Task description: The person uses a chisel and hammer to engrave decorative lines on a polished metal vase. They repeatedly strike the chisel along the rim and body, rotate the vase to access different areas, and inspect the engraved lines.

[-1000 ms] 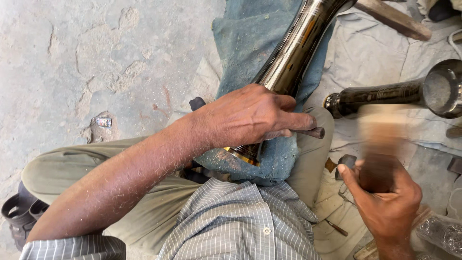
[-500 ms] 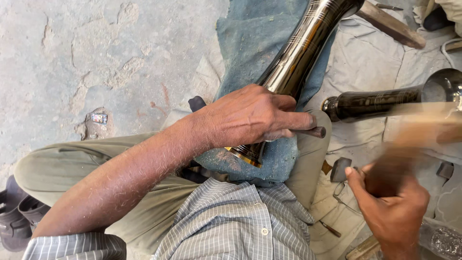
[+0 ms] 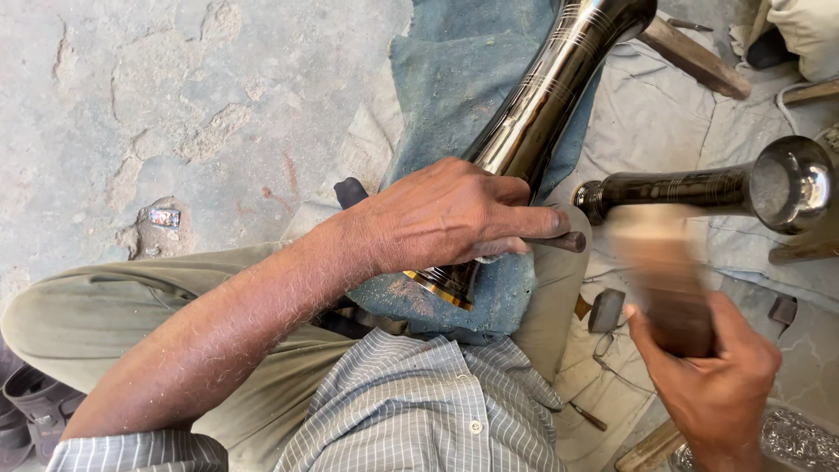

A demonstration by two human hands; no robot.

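Dark polished metal tube (image 3: 546,96), long and flared, lying slantwise across the lap on a blue-green cloth (image 3: 454,79), narrow banded end toward the body, wide end running up out of frame. Left hand (image 3: 446,218) clamped over the lower part of the tube, palm down, fingers pressed together and wrapped across it; evidently pinning the piece to the thigh so it cannot roll or slide. Same hand also pinching a short dark rod-like tool (image 3: 559,240) between the fingertips, tip sticking out to the right of the tube; presumably held there so the point stays set against the metal. Cannot tell exactly where the tip meets the surface, hidden by the fingers. Cloth under the tube probably serving as padding and grip against the trouser leg (image 3: 131,297). Right hand (image 3: 712,385) closed around the handle of a wooden mallet (image 3: 664,271), raised just right of the left hand; head blurred by motion, shape uncertain. Second dark metal piece (image 3: 699,188) with a shiny cup-shaped end lying apart to the right on a pale grey sheet (image 3: 664,114). Small dark block (image 3: 606,310) on the sheet near the knee. Wooden stick (image 3: 695,57) at upper right. Cracked concrete floor (image 3: 131,105) to the left. Shallow dish of bright metal shavings (image 3: 786,441) at lower right corner.
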